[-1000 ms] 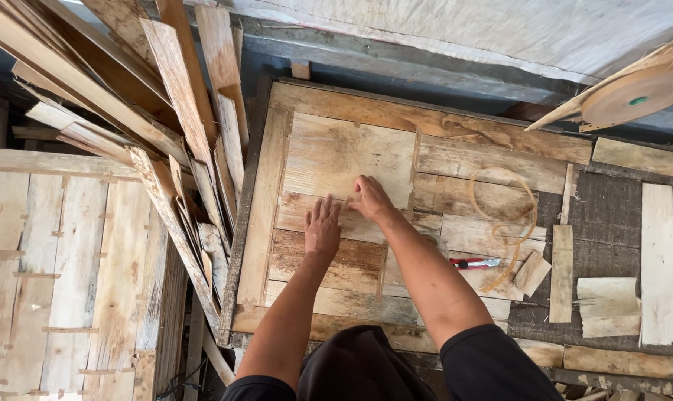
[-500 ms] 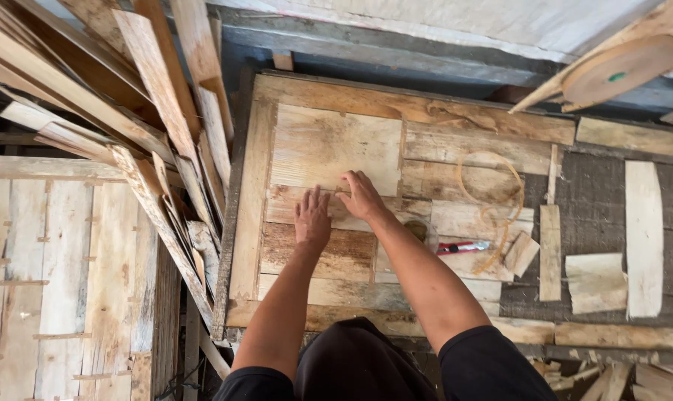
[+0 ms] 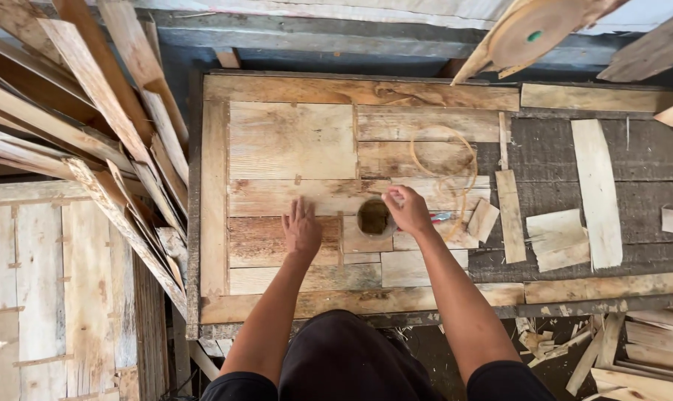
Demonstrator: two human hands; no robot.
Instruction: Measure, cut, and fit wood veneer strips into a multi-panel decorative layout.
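I see my left hand (image 3: 302, 229) flat, fingers spread, gripping nothing, pressed on the wooden panel (image 3: 292, 141). My right hand (image 3: 407, 209) is curled at the rim of the round hole (image 3: 374, 217), can't tell if it pinches anything. Hole sits just left of the right hand, btw both hands, right one nearer.

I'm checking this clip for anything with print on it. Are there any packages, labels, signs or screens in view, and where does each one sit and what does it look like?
No packages, signs or screens in view.
Closest thing to a label: a small green dot on the round wooden disc, top right.
Red-handled tool: on the wooden panel, just past the right hand; too small to tell any marking.
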